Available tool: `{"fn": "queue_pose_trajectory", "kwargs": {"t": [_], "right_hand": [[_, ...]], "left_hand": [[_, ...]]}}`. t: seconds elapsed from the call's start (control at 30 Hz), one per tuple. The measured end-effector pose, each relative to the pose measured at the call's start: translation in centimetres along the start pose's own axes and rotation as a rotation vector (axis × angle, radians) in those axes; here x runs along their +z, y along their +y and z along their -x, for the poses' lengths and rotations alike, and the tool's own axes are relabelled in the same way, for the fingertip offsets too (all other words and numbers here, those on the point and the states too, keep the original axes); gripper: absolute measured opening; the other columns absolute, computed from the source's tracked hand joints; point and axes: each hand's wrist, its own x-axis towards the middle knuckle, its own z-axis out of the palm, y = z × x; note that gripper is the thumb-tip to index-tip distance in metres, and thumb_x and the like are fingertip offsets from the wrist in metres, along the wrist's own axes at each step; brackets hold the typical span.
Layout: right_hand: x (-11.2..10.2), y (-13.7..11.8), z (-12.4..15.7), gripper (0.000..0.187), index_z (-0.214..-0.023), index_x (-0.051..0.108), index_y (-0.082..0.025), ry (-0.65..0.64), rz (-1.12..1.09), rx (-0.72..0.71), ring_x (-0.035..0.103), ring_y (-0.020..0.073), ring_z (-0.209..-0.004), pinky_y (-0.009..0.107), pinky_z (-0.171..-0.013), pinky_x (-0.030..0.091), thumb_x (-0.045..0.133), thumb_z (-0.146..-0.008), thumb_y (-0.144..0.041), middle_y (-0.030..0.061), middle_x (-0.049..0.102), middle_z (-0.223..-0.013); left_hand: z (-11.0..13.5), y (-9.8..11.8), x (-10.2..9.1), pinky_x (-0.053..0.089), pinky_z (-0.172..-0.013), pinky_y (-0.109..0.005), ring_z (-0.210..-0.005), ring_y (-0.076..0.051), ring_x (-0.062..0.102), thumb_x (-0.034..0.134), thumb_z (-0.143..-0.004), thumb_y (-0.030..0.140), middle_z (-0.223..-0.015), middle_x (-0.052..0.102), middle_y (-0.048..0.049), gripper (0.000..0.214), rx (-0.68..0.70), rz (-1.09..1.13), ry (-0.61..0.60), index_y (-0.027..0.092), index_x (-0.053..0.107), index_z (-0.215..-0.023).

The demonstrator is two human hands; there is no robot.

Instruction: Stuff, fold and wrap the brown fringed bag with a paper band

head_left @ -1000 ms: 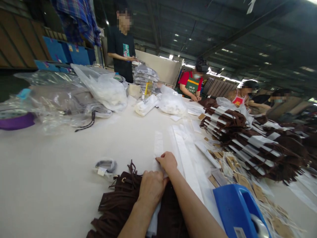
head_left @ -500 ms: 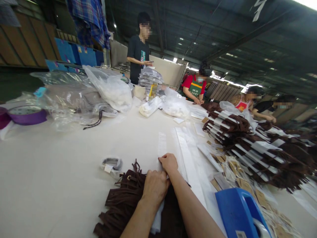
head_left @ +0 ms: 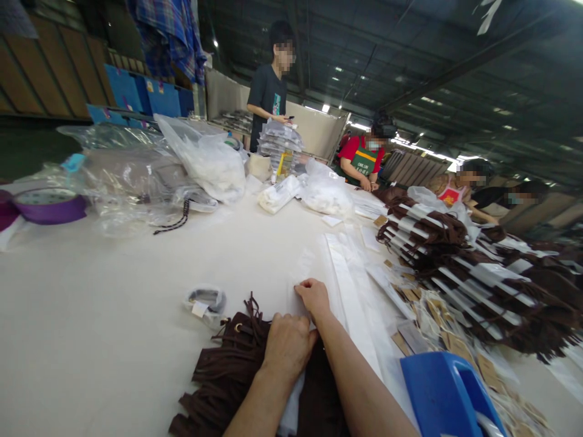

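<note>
A dark brown fringed suede-like piece (head_left: 228, 352) with a metal eyelet lies on the table in front of me. My left hand (head_left: 288, 346) is closed and presses on its upper part, with fingertips hidden. Beneath my left wrist, a white strip (head_left: 290, 406) runs along the brown piece. Just beyond, my right hand (head_left: 314, 298) pinches a thin translucent white strip (head_left: 300, 267) between thumb and forefinger. To the left sits a small coiled dark item in clear plastic (head_left: 206, 302). A blue tape dispenser (head_left: 437, 388) stands to the right of my right forearm.
More white strips (head_left: 341, 273) lie right of my hand. Strung brown tags (head_left: 460, 331) and stacked brown fringed bundles (head_left: 478, 273) fill the right side. Clear plastic bags (head_left: 132, 182) and purple tape (head_left: 52, 206) are at left. Co-workers (head_left: 364, 158) stand across the table.
The translucent strip ahead of my right hand looks fainter and shifted, as if lifted or bent. Both hands stay nearly in place. The view has turned slightly.
</note>
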Motion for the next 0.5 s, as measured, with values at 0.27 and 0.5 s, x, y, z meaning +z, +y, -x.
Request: {"fn": "queue_pose_trajectory", "kwargs": {"t": [0.27,0.5], "right_hand": [[-1.9,-0.7,3.0,0.019,-0.072,0.045,-0.021,-0.063,-0.466,-0.087,0.053,0.0112,-0.047,0.022,-0.047,0.042,0.051,-0.069,-0.039,-0.0067,0.053,-0.052],[-3.8,-1.6,3.5,0.023,-0.068,0.045,-0.020,0.026,-0.728,-0.076,0.054,0.0104,-0.048,0.023,-0.051,0.047,0.061,-0.054,-0.027,-0.0077,0.051,-0.049]], "left_hand": [[0.3,0.1,-1.0,0.039,-0.079,-0.043,-0.094,-0.028,0.053,0.048,-0.086,0.037,-0.091,0.060,-0.0093,0.024,0.005,-0.010,0.061,0.016,0.060,-0.088],[2.5,1.2,-3.1,0.047,-0.072,-0.033,-0.084,-0.022,0.058,0.051,-0.083,0.019,-0.086,0.061,-0.0057,0.011,0.077,-0.019,-0.026,0.017,0.058,-0.091]]}}
